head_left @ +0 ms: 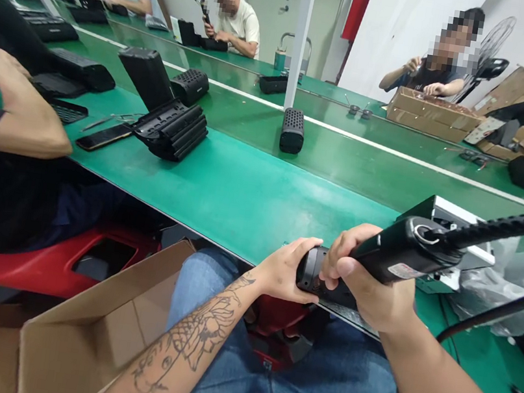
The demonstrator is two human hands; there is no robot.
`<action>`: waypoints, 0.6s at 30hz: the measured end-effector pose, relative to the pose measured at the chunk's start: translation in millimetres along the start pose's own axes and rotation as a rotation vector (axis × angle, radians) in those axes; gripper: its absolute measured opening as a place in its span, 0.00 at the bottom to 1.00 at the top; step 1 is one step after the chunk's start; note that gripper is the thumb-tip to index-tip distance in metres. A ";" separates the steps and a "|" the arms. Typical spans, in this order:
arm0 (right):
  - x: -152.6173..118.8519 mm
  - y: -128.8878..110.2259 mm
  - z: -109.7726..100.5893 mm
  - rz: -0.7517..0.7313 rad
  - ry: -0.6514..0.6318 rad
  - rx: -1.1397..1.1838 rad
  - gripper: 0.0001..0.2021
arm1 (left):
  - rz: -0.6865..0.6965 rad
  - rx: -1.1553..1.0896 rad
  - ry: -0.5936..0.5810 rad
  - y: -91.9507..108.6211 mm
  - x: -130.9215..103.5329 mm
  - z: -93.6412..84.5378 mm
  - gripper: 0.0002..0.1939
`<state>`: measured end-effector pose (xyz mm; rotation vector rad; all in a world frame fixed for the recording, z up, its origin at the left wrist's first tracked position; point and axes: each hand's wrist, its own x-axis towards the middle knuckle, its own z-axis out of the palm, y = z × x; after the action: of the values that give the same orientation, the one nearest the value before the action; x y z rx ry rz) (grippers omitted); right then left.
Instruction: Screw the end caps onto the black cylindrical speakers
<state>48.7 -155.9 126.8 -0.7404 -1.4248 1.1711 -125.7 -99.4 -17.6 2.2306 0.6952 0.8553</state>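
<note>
My right hand (382,300) is wrapped round a black corded electric screwdriver (396,249), tilted over the near edge of the table. Its tip is hidden behind my fingers. Beneath it lies a black plastic housing (311,269), partly covered by my hands. My left hand (283,269) grips the left end of this housing, thumb on the far side and fingers on the near side. The screwdriver's thick black cable (508,228) runs off to the right.
A black box with a white panel (467,237) and clear plastic bags (519,287) stand right. Ahead are a perforated black housing (293,130) and an opened black case (173,131). A co-worker's arm (28,115) is left; an open carton (90,322) sits below. Several people work opposite.
</note>
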 end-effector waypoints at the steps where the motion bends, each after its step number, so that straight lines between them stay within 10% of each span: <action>1: -0.1 0.6 -0.9 0.012 -0.013 0.010 0.07 | -0.002 -0.003 0.000 0.9 -0.1 -0.5 0.58; 18: -1.7 -50.8 -20.8 -0.212 0.015 0.235 0.09 | -0.053 -0.002 -0.049 0.8 -10.8 -1.6 0.71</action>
<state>77.5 -168.4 171.9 -0.4223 -1.2912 1.1395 -133.7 -106.4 -20.3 2.2138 0.7269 0.7730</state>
